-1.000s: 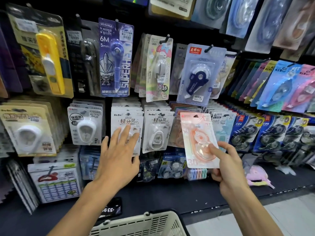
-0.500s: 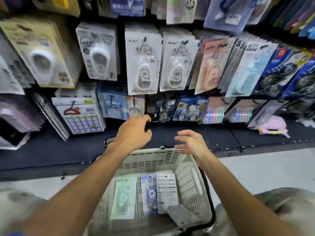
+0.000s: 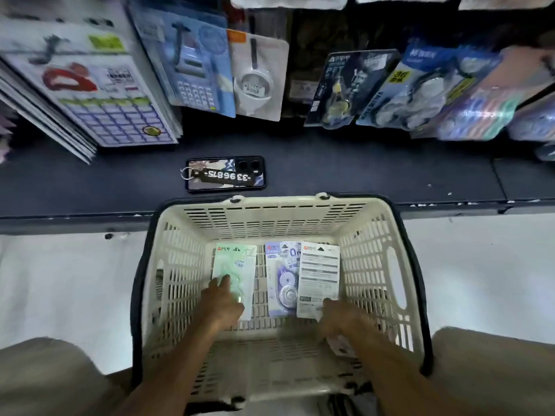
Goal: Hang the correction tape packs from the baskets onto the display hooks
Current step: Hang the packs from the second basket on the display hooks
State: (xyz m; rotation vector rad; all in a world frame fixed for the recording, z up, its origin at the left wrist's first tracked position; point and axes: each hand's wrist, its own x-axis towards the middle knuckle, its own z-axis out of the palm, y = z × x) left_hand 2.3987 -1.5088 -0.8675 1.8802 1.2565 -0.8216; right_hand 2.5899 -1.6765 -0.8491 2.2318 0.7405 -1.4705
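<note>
A cream plastic basket [image 3: 387, 265] stands on the floor below me. On its bottom lie a green correction tape pack [image 3: 237, 262], a purple pack [image 3: 283, 271] and a pack turned back side up [image 3: 320, 273]. My left hand [image 3: 220, 304] rests on the lower part of the green pack with a finger stretched onto it. My right hand [image 3: 339, 318] touches the bottom edge of the face-down pack; another pack [image 3: 341, 346] shows partly under that hand. Whether either hand grips a pack is not clear.
A phone [image 3: 225, 174] with a numbered key tag lies on the dark shelf [image 3: 360, 175] just beyond the basket. Calculator packs [image 3: 99, 94] and other hanging packs [image 3: 378, 88] crowd the wall above. My knees [image 3: 51, 379] flank the basket on the pale floor.
My view dropped from the display to the basket. The pink pack left my right hand and hangs on the display. Both hands went down into the basket onto the packs.
</note>
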